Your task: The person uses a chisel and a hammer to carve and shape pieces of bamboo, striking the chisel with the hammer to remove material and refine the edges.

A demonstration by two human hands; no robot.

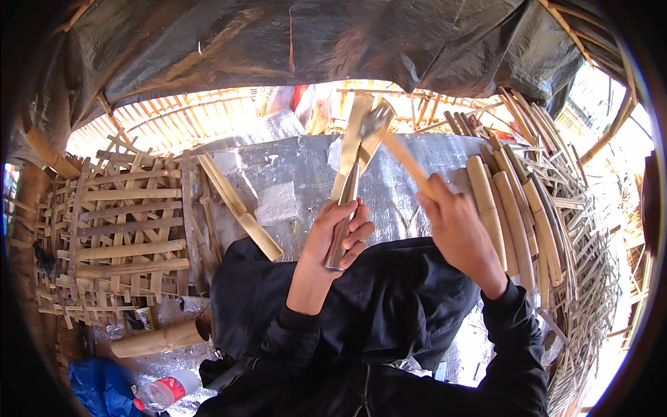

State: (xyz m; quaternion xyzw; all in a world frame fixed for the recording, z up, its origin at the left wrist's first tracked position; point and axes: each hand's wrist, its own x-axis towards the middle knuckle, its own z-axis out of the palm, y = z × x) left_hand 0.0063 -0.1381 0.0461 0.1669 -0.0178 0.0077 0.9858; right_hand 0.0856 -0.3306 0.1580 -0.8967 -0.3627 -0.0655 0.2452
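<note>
In the middle, my left hand (340, 233) is wrapped round the handle of a long knife-like metal blade (356, 182), its butt pointing toward me. The far end of the blade meets an upright-looking bamboo piece (345, 167), which appears parted at the top into two strips. My right hand (460, 226) grips a hammer (410, 163) by its light wooden handle. The slightly blurred hammer head is over the bamboo, close to the blade's far end; whether they touch I cannot tell. Black cloth (403, 299) covers my lap below both hands.
Left of my lap lies a split bamboo length (240, 208), with a woven bamboo lattice (132, 247) beyond it. Several bamboo pieces (497, 208) are stacked at right beside piled strips (583, 292). A plastic bottle (167, 390) and blue bag (101, 386) lie lower left. Black sheeting (243, 42) hangs overhead.
</note>
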